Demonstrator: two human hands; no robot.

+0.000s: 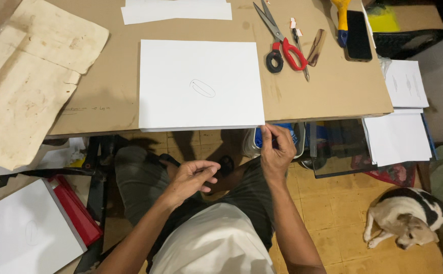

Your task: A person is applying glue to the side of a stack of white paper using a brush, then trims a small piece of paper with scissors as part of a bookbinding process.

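A stack of white paper sheets lies on a brown cardboard board; the top sheet bears a small pencilled oval. My right hand is just below the board's near edge, its fingertips pinching the stack's lower right corner. My left hand hovers lower over my lap, fingers loosely curled, holding nothing I can see.
Red-handled scissors, a pen and a small brown piece lie at the board's far right, beside a phone and a yellow-handled tool. More paper stacks sit right and lower left. A dog lies on the floor.
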